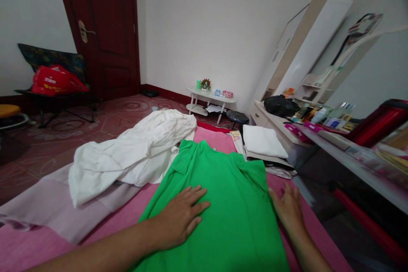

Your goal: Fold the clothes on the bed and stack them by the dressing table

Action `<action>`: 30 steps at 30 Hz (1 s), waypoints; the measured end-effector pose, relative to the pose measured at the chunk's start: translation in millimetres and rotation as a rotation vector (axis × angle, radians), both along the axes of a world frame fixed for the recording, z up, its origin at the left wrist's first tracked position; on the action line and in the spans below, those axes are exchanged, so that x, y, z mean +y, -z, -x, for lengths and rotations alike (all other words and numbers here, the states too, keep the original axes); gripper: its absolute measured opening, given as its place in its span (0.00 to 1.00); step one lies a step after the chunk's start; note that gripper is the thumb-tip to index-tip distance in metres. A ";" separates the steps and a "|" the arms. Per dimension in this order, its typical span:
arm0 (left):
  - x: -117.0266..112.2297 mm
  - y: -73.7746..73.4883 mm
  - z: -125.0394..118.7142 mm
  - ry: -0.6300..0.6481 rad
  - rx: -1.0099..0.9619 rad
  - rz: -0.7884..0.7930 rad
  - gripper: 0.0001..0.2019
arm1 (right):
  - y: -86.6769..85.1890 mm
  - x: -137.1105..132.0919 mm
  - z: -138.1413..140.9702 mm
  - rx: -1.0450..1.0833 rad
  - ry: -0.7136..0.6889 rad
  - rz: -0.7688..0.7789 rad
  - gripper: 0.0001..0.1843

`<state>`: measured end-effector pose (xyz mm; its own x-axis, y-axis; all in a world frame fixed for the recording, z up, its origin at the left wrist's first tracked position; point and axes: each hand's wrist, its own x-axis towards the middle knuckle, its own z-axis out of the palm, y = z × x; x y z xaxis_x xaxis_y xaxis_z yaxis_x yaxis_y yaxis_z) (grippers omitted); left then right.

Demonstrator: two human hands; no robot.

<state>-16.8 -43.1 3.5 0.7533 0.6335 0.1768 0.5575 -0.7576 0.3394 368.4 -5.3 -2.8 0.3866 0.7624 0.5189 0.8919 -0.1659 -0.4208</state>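
Note:
A green short-sleeved top [223, 204] lies spread out in front of me, its neck end pointing away and small creases running across it. My left hand [183, 216] rests flat on its left part, fingers apart. Beside the right edge of the top is my right hand [288, 206], open, with the thumb close to the cloth; whether it touches cannot be made out. To the left sits a loose heap of white clothing [134, 148] over a pale lilac cloth [63, 204]. A stack of folded clothes with a white piece on top [264, 141] stands beyond the right sleeve.
Everything lies on a pink bed cover [318, 242]. A dressing table [258, 112] with a black bag [280, 105] and bottles runs along the right. Farther off are a small white table [210, 93], a stool [237, 116], a folding chair with a red bag [57, 80], and a door [105, 29].

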 end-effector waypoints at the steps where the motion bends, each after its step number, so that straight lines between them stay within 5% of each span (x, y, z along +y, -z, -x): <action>1: -0.1 -1.5 -2.1 -0.005 0.010 -0.005 0.24 | -6.0 4.4 1.3 0.007 -0.050 -0.077 0.37; 4: -0.3 -3.3 -7.6 -0.018 0.033 -0.013 0.24 | -23.2 7.0 41.1 0.050 -0.381 -0.127 0.24; 7: 0.8 -3.2 -6.4 0.003 0.050 -0.008 0.25 | -23.6 8.9 90.4 0.049 -0.789 0.135 0.17; 9: 5.3 -3.6 -0.6 0.022 0.065 -0.007 0.26 | -11.3 17.0 103.8 -0.022 -0.875 0.240 0.19; 12: 21.6 -7.2 13.6 -0.078 0.123 -0.027 0.28 | 14.0 38.2 91.0 -0.039 -0.607 0.153 0.25; 15: 48.4 -16.6 27.3 -0.340 0.216 -0.092 0.29 | 30.5 56.3 65.9 0.034 -0.368 0.001 0.27; 18: 77.7 -29.9 31.3 -0.512 0.312 -0.195 0.25 | 35.4 61.0 53.3 0.138 -0.333 -0.065 0.26; 24: 120.1 -54.8 22.2 -0.569 0.439 -0.164 0.16 | 36.3 55.2 51.0 0.305 -0.390 -0.087 0.21; 30: 134.8 -84.2 59.9 -0.682 0.397 -0.276 0.18 | 28.8 50.9 49.7 0.452 -0.323 -0.194 0.25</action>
